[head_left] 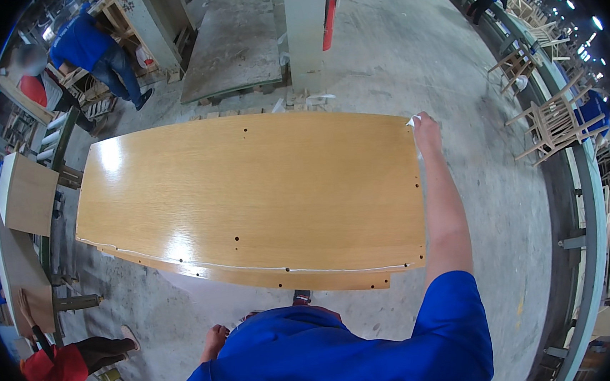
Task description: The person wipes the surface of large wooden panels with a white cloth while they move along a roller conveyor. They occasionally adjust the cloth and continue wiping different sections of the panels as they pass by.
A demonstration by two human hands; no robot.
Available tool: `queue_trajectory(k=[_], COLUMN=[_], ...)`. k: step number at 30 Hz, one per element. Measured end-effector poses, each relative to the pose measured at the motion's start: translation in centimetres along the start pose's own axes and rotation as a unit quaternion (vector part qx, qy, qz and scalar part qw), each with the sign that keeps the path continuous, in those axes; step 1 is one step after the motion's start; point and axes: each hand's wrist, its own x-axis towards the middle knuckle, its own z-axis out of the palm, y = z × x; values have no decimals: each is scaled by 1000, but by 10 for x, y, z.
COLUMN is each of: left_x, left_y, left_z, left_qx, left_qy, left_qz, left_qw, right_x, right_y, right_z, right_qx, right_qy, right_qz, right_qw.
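Blue shirt (318, 358) w/ short slvs (456, 311)

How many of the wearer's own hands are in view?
2: the right hand at the far right corner of the board, holding a white scrap; the left hand low by the blue shirt, apart from the board.

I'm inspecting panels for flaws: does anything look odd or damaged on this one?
A thin, slightly wavy white line along the near side of the wooden panel stands out against the brown surface; I can't tell what it is. No clear damage shows.
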Motion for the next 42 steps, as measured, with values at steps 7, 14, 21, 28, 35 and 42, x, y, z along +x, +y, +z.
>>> queue_trajectory(k=[7, 14, 21, 28, 35, 42], left_x=[-1, -3, 1, 9, 11, 9], left_y=[-6, -8, -11, -14, -18, -24], left_z=[0, -1, -3, -5, -7, -5], left_qx=[7, 23, 35, -11, 17, 28], left_qy=[-7, -4, -7, -20, -31, -29], left_qz=[-7, 6, 45, 33, 44, 68], left_qw=[1000, 1000, 998, 999, 998, 997], right_x=[-1, -14, -59, -112, -145, -150], right_y=[-3, 1, 7, 19, 19, 21], right_z=[1, -8, -23, -46, -58, -58], right_qx=[-14, -24, -12, 6, 29, 22], right_qy=[2, -5, 0, 13, 19, 14], right_qz=[-14, -9, 0, -8, -36, -42], right_qw=[1000, 1000, 1000, 1000, 999, 999])
